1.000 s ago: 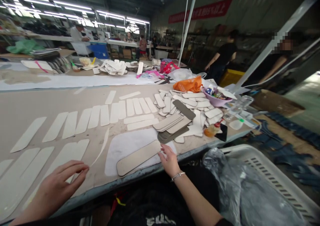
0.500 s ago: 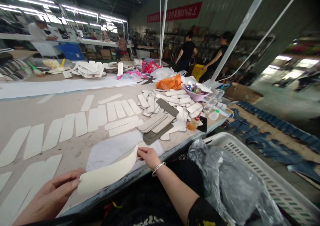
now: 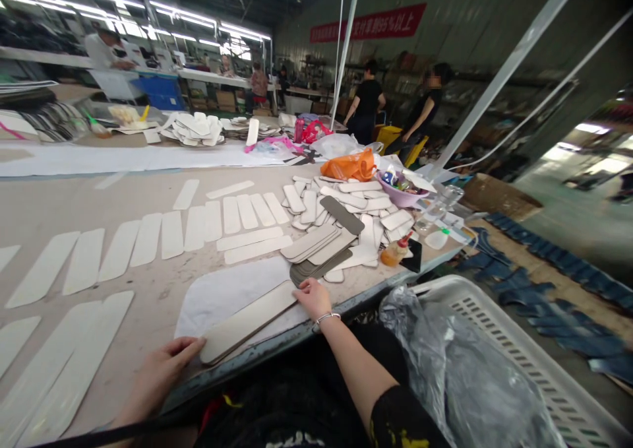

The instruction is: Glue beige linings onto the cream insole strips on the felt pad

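A long cream panel with rounded ends [image 3: 250,322] lies almost flat on a white sheet [image 3: 208,289] at the table's near edge. Under its front edge a darker layer shows. The fingers of my left hand [image 3: 165,369] are closed at the panel's left end. My right hand [image 3: 315,298] pinches the right end between thumb and fingers. Just beyond my right hand is a stack of grey-backed panels [image 3: 311,243], with a heap of smaller pale pieces [image 3: 366,204] behind it. Rows of white pieces [image 3: 119,250] are laid out to the left.
A squeeze bottle of amber liquid with a red tip [image 3: 394,253] stands near the table edge. Behind are an orange bag [image 3: 349,167] and a purple bowl [image 3: 403,196]. A white plastic basket [image 3: 514,329] with clear plastic sits at my right. Two people stand beyond the table.
The panel, raised and curved between my hands before, now lies flat on the darker layer. Both hands have moved right and come closer to the sheet; the view has shifted slightly.
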The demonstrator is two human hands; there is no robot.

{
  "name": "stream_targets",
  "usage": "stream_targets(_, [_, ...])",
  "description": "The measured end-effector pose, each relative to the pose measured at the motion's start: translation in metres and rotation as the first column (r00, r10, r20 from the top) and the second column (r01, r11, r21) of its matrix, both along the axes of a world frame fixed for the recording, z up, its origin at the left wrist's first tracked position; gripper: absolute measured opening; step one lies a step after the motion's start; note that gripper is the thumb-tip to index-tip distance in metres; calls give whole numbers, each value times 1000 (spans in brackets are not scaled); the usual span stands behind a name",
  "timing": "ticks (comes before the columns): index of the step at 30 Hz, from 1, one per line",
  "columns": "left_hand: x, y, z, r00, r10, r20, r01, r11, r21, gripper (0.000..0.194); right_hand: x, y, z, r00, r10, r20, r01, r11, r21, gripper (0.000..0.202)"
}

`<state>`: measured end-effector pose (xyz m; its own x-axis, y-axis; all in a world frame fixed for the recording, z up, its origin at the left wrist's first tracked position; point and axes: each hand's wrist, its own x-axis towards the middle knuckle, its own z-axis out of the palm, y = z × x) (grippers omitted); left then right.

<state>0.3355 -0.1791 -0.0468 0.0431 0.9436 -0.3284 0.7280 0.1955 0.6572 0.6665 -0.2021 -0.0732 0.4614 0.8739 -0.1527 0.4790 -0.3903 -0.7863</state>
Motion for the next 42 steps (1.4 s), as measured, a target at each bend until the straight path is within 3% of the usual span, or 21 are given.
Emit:
stream_targets(5, [6, 2, -3, 981, -99, -167, 95, 995, -30, 43, 0, 10, -1, 994, 13, 109, -7, 998, -58, 16])
stream_targets(11, [10, 2, -1, 945, -205, -255, 197, 979, -56, 41, 3, 16, -3, 987, 50, 153, -35, 994, -99, 16])
stream_targets(24, [18, 1, -2, 842, -302, -446, 345, 939, 15, 39, 1, 17, 3, 974, 97, 205, -70, 988, -136, 16])
stream_targets(35, [17, 5, -12, 837, -293, -462, 343, 939, 25, 35, 1, 19, 5, 961, 133, 244, -91, 980, -176, 15])
stream_targets(42, [12, 7, -8, 878, -251, -408, 293, 955, 41, 30, 1, 17, 4, 963, 145, 227, -116, 984, -138, 16])
